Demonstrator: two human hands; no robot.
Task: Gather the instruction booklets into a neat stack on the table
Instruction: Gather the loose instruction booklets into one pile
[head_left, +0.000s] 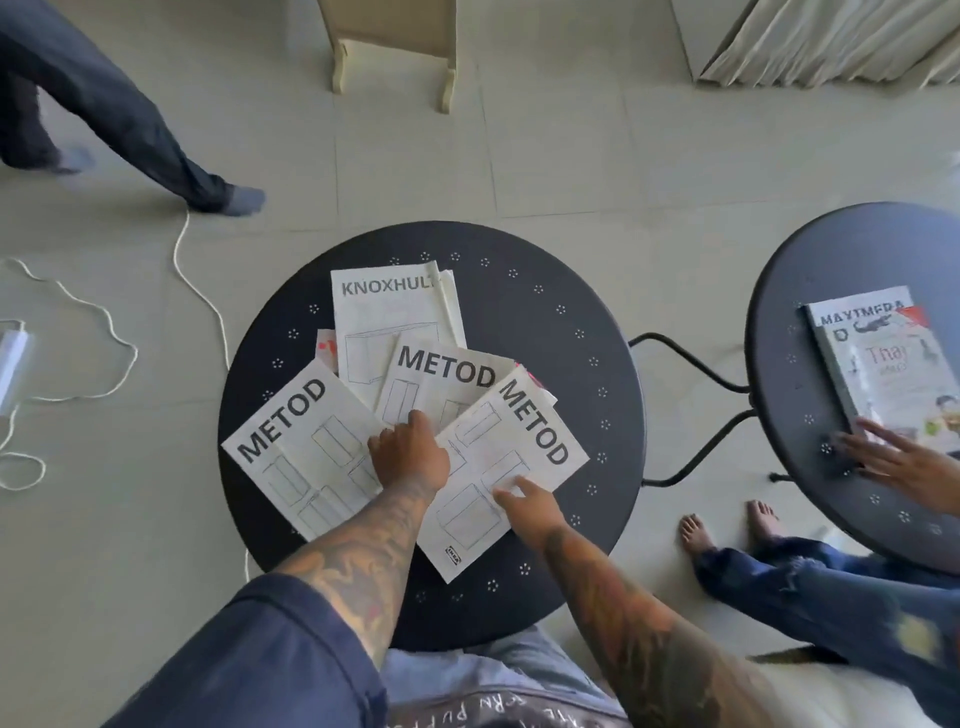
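Several white instruction booklets lie fanned out on a round black table (545, 332). A KNOXHULT booklet (384, 317) is at the back. One METOD booklet (306, 447) lies at the left, another (441, 379) in the middle, a third (498, 467) at the right, all overlapping. My left hand (410, 452) rests fingers-down between the left and middle METOD booklets. My right hand (524, 499) presses its fingertips on the right METOD booklet. Neither hand has lifted a booklet.
A second round black table (810, 467) at the right holds a stack of booklets (883, 364) with another person's hand (893, 457) on it. That person's bare feet (727, 525) stand beside my table. Another person's legs (130, 130) cross the floor top left. White cord (202, 291) lies left.
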